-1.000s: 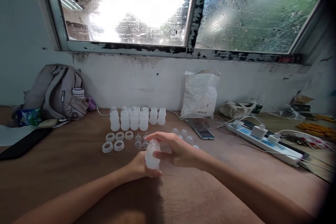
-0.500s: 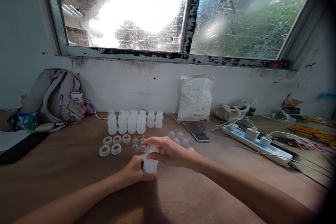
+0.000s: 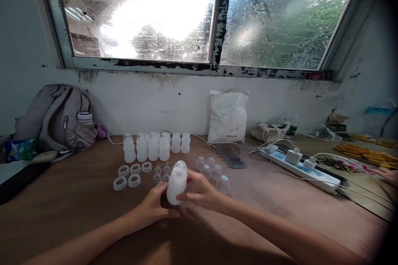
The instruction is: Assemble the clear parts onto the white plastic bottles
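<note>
A frosted white baby bottle (image 3: 177,185) with a clear top is tilted slightly over the table in front of me. My right hand (image 3: 199,190) grips it from the right, thumb across its lower front. On the other side, my left hand (image 3: 155,203) is open, its thumb stretched out below the bottle and its fingertips partly hidden beside it. Behind the hands lie several clear nipples (image 3: 157,172) and, further left, several white collar rings (image 3: 134,180). Clear dome caps (image 3: 223,184) stand to the right of my right hand. More bottles (image 3: 153,149) are lined up near the wall.
A grey backpack (image 3: 57,118) and a dark phone-like slab (image 3: 23,180) are at the left. Against the wall leans a white plastic pouch (image 3: 228,116). A power strip (image 3: 301,169) with cables runs along the right, where another person's hand (image 3: 385,174) reaches in.
My right hand has moved from the bottle's top down to its side. The left hand has loosened from its lower part. Another person's hand has appeared at the far right.
</note>
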Tool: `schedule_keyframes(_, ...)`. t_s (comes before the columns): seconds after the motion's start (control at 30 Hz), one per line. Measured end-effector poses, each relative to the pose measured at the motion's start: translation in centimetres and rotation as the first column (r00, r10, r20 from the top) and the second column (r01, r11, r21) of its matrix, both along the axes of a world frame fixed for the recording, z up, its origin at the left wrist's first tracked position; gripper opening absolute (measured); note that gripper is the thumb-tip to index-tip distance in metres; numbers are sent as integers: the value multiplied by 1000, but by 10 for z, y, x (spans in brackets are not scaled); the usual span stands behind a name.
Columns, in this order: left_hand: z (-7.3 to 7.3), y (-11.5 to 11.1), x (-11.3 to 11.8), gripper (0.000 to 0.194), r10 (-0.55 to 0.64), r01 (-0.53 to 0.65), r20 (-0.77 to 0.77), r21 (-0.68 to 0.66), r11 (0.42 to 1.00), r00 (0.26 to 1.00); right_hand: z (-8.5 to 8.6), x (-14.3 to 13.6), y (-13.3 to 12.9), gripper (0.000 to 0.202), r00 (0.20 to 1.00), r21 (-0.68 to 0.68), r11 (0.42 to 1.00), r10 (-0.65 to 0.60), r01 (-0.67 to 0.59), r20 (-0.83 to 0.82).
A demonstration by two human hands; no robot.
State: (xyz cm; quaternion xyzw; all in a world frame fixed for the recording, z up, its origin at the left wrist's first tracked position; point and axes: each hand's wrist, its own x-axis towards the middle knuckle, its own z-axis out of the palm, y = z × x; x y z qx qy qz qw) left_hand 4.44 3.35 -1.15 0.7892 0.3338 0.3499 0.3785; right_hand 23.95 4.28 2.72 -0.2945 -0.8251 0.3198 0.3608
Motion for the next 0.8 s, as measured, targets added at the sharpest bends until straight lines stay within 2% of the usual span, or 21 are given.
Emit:
schedule_keyframes(0.1, -5, -2, -9, 59, 89, -86, 36, -75, 993, 995, 17, 5, 31, 37, 991, -7, 995, -101, 101, -88)
schedule_keyframes(0.2, -5, -7, -18, 45, 132, -132, -11, -57, 990, 991, 30, 7, 74, 36, 956, 39, 962, -262, 269, -128)
schedule_keyframes(0.3, -2, -13, -22, 35, 141, -142, -54, -6, 990, 989, 29, 2, 114, 39, 901, -3, 901, -435, 435, 10)
schedule_keyframes(0.33, -2, -13, -23, 33, 147, -146, -67, 10, 989, 987, 25, -2, 124, 40, 890, -23, 890, -454, 456, 47)
schedule_keyframes(0.43, 0, -15, -23, 27, 146, -140, -112, 55, 989, 983, 10, -13, 144, 42, 875, -71, 874, -471, 480, 113)
schedule_keyframes(0.57, 2, -17, -22, 20, 131, -112, -167, 116, 987, 977, -8, -21, 157, 44, 870, -117, 866, -466, 486, 162)
schedule_keyframes(0.8, 4, -21, -22, 20, 111, -69, -218, 192, 979, 970, -17, -17, 165, 39, 896, -169, 884, -409, 436, 174)
